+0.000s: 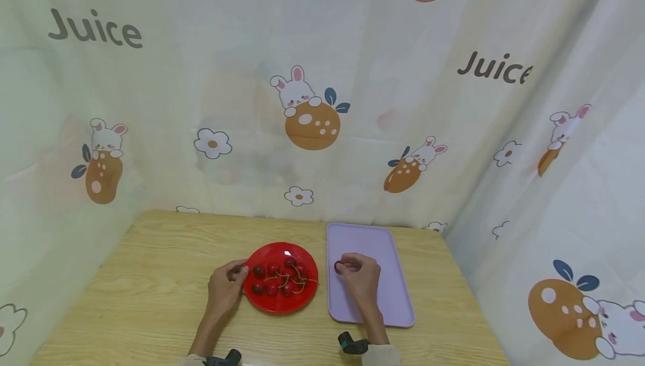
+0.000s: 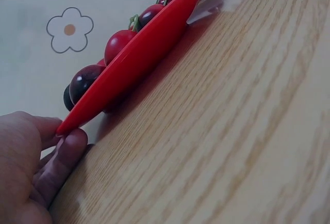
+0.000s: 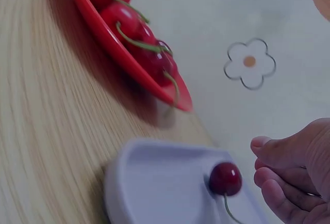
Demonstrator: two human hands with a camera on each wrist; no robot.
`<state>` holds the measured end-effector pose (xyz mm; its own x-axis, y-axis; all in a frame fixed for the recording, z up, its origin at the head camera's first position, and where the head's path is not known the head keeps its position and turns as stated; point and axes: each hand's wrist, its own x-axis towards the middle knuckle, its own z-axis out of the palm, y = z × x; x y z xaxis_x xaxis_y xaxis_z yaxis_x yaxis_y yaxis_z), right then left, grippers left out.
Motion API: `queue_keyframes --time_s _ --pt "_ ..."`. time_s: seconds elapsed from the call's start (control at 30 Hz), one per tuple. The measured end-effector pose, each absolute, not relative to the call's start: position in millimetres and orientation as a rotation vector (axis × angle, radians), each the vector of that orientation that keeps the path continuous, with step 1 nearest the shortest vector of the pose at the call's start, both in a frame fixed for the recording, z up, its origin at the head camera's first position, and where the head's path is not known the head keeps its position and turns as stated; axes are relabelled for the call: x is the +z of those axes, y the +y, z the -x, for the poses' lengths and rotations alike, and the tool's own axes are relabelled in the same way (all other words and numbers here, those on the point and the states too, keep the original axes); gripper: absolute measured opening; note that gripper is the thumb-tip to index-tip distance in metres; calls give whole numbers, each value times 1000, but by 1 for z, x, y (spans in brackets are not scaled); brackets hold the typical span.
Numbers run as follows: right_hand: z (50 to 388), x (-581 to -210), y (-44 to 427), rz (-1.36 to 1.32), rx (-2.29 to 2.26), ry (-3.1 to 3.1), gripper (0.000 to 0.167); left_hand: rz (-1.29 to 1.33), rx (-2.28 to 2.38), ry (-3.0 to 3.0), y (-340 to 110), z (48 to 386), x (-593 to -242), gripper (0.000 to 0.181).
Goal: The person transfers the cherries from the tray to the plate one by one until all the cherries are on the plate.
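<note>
A red plate (image 1: 280, 305) holds several dark red cherries (image 1: 287, 287) with green stems. My left hand (image 1: 225, 289) pinches its left rim; the left wrist view shows thumb and fingers (image 2: 69, 149) at the plate's edge. To the right lies a lilac tray (image 1: 388, 276). Over its left part is my right hand (image 1: 361, 276), fingers loosely bent. One cherry (image 3: 225, 178) with its stem rests on the tray, apart from the right hand's fingertips (image 3: 261, 142) in the right wrist view. From the head, this cherry (image 1: 337, 267) is partly hidden by the hand.
Both plate and tray lie on a light wood-grain table (image 1: 166, 265), with a narrow gap between them. A pale printed curtain (image 1: 242, 103) hangs behind the table and along its sides.
</note>
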<state>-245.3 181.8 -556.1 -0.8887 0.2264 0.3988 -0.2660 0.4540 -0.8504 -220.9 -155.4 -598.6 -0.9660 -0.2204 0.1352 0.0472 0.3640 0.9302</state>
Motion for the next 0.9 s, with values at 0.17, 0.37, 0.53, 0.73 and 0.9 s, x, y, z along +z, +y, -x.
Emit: queue_keyframes --time_s 0.17,0.37,0.53,0.73,0.9 --pt "243 -557 198 40 1402 -2266 21 -150 -1636 -2399 -155 220 -599 26" --pt "240 -557 210 65 1415 -2299 24 -160 -1641 -2391 -155 221 -600 27" --pt "237 -561 216 70 1344 -2343 25 -162 -1638 -2398 -155 221 -601 27" --pt "233 -566 219 55 1318 -2392 26 -147 -1639 -2388 -156 222 -601 27" --pt "232 -570 218 82 1334 -2412 24 -142 -1641 -2390 -156 223 -600 27"
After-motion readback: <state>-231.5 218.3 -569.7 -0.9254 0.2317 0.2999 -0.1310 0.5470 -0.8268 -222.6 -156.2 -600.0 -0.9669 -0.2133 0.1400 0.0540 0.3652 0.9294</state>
